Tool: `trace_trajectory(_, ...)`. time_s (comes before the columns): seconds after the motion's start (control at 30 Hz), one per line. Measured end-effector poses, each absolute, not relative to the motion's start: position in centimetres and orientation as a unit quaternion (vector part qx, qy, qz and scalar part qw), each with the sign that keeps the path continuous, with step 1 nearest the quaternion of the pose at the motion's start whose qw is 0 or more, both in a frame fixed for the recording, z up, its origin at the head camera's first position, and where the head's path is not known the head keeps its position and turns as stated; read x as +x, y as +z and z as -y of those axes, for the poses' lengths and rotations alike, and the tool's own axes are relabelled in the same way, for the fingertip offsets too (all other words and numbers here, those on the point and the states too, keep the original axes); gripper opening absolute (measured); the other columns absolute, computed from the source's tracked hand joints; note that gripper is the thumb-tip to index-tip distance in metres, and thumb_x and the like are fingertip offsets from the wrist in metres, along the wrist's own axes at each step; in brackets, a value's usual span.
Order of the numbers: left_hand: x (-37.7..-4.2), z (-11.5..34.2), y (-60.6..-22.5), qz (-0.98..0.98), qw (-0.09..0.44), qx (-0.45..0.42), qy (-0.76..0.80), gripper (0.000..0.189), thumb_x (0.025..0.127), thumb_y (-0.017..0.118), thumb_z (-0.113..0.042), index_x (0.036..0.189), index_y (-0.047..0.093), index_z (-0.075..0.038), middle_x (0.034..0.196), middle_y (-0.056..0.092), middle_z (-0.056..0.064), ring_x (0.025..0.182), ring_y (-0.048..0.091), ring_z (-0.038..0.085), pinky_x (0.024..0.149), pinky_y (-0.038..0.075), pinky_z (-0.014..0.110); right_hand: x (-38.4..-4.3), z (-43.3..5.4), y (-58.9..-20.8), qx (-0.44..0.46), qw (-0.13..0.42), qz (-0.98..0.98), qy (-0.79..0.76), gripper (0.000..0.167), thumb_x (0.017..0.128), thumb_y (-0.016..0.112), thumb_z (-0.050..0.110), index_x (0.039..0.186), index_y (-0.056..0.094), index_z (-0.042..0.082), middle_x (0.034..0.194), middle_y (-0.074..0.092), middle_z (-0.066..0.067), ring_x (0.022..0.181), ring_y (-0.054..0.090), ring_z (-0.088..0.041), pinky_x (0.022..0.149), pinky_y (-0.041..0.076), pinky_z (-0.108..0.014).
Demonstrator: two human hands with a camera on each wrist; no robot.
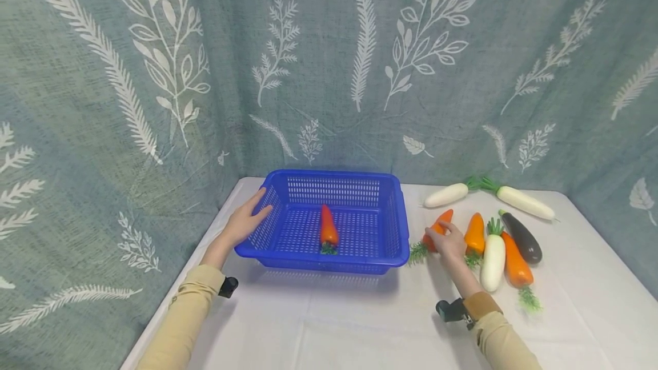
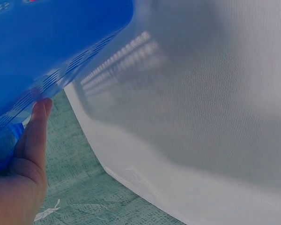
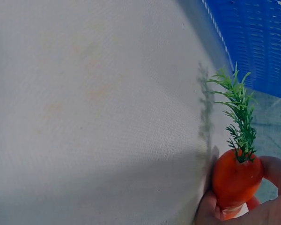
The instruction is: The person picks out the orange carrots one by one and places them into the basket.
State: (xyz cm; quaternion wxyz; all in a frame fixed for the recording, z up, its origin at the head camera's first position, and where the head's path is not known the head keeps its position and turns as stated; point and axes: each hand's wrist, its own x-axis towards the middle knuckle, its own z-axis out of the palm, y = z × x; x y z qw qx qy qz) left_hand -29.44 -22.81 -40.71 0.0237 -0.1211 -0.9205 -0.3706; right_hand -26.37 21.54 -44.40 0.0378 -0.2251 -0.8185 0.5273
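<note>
My left hand (image 1: pixel 243 225) is at the left side of a blue plastic basket (image 1: pixel 329 260), with thumb and forefinger spread apart. In the left wrist view, a straight digit of that hand (image 2: pixel 33 145) meets the basket's slotted wall (image 2: pixel 61 37). Inside the basket lies a red-orange carrot (image 1: pixel 328 230) with a green top. Right of the basket, my right hand (image 1: pixel 449 244) pinches another red-orange carrot (image 1: pixel 443 220) between thumb and fingers. Its leafy green top (image 3: pixel 241 112) points toward the basket in the right wrist view, and its narrow end is partly hidden by the hand.
To the right lie an orange carrot (image 1: pixel 475 232), a white radish (image 1: pixel 493 264), a larger orange carrot (image 1: pixel 516 264) and an eggplant (image 1: pixel 523 238). Behind them are two more white radishes, one left (image 1: pixel 446 195) and one right (image 1: pixel 525 202). A green patterned curtain (image 1: pixel 329 73) borders the white table (image 1: pixel 349 324).
</note>
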Motion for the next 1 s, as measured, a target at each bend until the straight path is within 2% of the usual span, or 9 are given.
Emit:
trace_trajectory(0.47,-29.18,22.96,-40.77,0.92,0.032,-0.124,-0.37,0.063,0.105,0.042,-0.033,0.153,0.021,0.002,0.156,0.02,0.026,0.141,0.021,0.046,0.115,0.019,0.059,-26.31,-21.27,-44.18,-0.233,0.033,0.819,0.524,0.054,0.092,0.061,0.016,0.139,0.045,-0.006,0.146,0.034,-0.034,0.13,0.04,-0.043,0.109,0.037,-0.048)
trace_trajectory(0.7,-29.04,22.98,-40.92,0.92,0.031,-0.126,-0.37,0.063,0.105,0.042,-0.032,0.153,0.021,0.003,0.156,0.02,0.027,0.141,0.021,0.046,0.115,0.019,0.059,-26.14,-21.4,-44.04,-0.224,0.033,0.84,0.494,0.054,0.092,0.062,0.019,0.137,0.047,-0.006,0.142,0.039,-0.034,0.129,0.041,-0.045,0.109,0.035,-0.049)
trace_trajectory(1.0,-29.22,22.86,-40.73,0.919,0.032,-0.125,-0.371,0.064,0.105,0.042,-0.033,0.153,0.02,0.002,0.157,0.02,0.026,0.142,0.02,0.045,0.115,0.019,0.057,-26.13,-21.8,-43.7,-0.224,0.011,0.838,0.497,0.054,0.094,0.059,0.018,0.139,0.045,-0.006,0.143,0.037,-0.034,0.127,0.041,-0.044,0.109,0.036,-0.049)
